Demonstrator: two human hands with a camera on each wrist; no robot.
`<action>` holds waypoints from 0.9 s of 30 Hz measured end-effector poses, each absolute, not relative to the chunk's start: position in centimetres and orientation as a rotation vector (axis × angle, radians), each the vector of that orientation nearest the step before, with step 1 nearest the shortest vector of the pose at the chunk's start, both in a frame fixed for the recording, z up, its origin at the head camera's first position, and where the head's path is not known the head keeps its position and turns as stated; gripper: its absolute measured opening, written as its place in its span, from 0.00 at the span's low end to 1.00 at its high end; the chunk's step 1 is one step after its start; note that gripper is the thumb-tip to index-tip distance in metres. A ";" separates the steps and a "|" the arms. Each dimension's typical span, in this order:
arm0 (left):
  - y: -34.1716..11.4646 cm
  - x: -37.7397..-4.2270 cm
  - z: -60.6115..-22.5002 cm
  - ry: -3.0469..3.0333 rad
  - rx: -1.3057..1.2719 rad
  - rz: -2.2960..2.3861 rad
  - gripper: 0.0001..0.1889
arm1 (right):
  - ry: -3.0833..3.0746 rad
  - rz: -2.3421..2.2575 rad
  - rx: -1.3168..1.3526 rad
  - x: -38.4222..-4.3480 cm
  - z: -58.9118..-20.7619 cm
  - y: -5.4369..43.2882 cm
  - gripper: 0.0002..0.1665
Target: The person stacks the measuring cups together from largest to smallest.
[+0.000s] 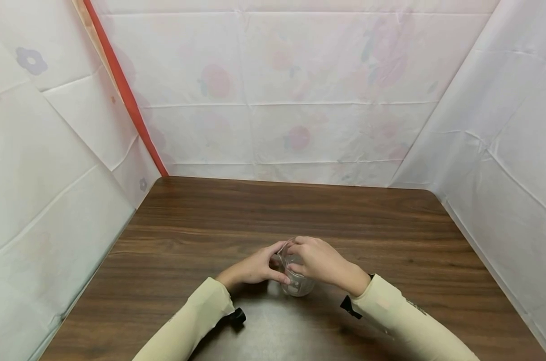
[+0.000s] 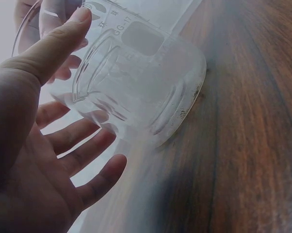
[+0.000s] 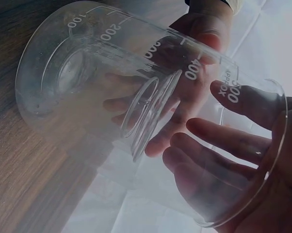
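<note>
A clear glass beaker (image 1: 303,288) with white measuring marks stands on the table. My left hand (image 1: 254,267) holds its left side, the thumb on the near side and the fingers round the far side. Over the beaker's mouth is my right hand (image 1: 323,260), its loosely bent fingers reaching in past the rim. In the right wrist view these fingers (image 3: 209,155) show through the glass and hold nothing. A clear round glass piece with ringed edges (image 3: 145,114) lies inside the beaker, apart from the right fingertips; its exact kind I cannot tell.
The beaker stands on a dark wood-grain table (image 1: 200,210). Pale printed sheets (image 1: 273,125) hang behind it and on both sides. A red strip (image 1: 128,95) runs down the back left corner. Black straps (image 1: 350,307) sit at both wrists.
</note>
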State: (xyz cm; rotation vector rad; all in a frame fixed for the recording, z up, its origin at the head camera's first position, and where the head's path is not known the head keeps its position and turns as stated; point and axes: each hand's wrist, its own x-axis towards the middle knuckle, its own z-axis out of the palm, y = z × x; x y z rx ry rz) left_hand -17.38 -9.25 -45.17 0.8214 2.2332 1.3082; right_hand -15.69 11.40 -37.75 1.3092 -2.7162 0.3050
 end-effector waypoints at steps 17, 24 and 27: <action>-9.2 -17.2 -45.0 2.211 0.821 1.357 0.46 | -2.677 0.422 1.311 -15.7 -37.5 11.5 0.12; -9.2 -17.1 -44.9 2.205 0.811 1.370 0.46 | -2.665 0.473 1.310 -15.7 -37.4 11.6 0.10; -9.2 -17.1 -44.9 2.209 0.814 1.371 0.46 | -2.654 0.475 1.313 -15.7 -37.2 11.6 0.10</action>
